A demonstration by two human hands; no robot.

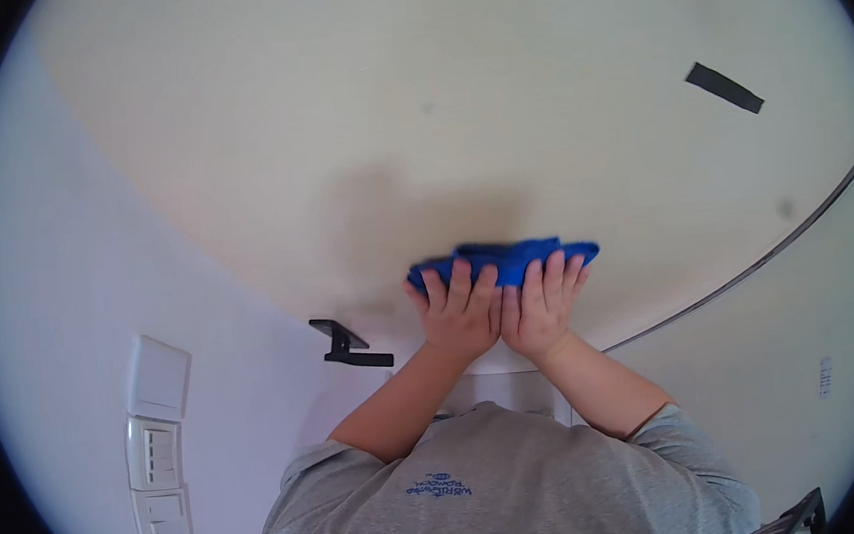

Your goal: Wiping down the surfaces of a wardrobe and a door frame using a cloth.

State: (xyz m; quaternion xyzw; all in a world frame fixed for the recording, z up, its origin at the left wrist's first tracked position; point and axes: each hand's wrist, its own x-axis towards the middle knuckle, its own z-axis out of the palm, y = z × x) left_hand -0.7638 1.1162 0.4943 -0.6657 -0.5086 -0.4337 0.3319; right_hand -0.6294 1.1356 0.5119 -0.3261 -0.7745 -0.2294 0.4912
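Observation:
A folded blue cloth (511,262) lies against a broad pale panel (416,132), which looks like a door. My left hand (462,309) presses on the left half of the cloth, fingers spread and pointing up the panel. Close beside it, my right hand (546,304) holds the right half in the same way, and the thumbs nearly touch. The palms are hidden from this view. To the left of my left forearm, a black lever handle (351,352) sticks out.
White switch plates (157,446) sit on the pale wall at the left. A short dark strip (725,88) is on the panel at upper right. A dark edge line (758,263) curves along the right side. A dark frame-like object (804,512) shows at bottom right.

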